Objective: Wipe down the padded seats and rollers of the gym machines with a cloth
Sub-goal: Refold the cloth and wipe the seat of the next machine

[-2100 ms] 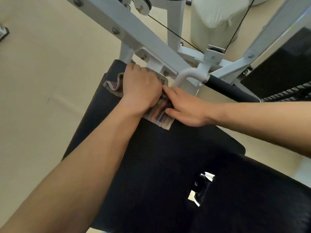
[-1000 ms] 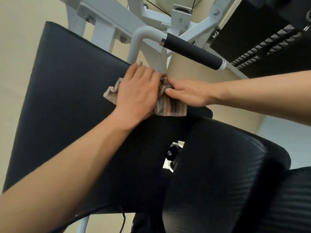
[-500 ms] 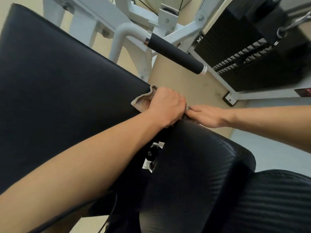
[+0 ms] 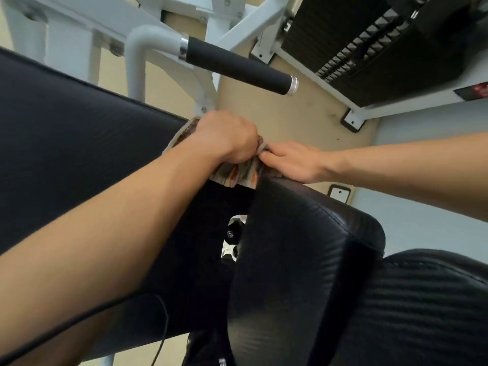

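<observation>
Our left hand [image 4: 227,140] grips the striped cloth [image 4: 237,177], fingers curled round it at the edge of the black seat pad [image 4: 79,133]. Our right hand [image 4: 293,163] lies flat, its straight fingers [image 4: 273,152] touching the cloth. Below the fingers the cloth hangs toward the second pad [image 4: 303,247].

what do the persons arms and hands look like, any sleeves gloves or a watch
Both arms are bare as far as the frame shows: no sleeves. The left hand and right hand wear no gloves, and neither wrist carries a watch or band. A thin black cable runs below the left forearm.
</observation>
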`<state>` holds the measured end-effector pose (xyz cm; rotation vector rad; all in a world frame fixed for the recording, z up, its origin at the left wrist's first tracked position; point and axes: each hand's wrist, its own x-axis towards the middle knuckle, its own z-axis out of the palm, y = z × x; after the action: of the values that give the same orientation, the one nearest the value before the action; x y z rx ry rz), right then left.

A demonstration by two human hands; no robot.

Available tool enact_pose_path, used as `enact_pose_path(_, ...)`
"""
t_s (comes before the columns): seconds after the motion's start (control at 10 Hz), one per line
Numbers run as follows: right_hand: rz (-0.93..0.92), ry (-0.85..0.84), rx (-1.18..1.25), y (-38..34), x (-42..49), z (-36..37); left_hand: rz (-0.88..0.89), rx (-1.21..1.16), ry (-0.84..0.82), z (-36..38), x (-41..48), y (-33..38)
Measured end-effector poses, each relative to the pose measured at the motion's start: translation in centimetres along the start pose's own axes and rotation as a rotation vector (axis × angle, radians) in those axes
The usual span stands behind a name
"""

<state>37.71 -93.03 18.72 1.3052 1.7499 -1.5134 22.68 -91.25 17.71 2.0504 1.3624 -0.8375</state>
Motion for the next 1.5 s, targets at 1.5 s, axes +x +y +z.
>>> enact_pose_path(1.5,0.436,0.038,0.498,3.9,-0.5,4.8,0.181,-0.265,-0.413,-1.0,4.2,5.1)
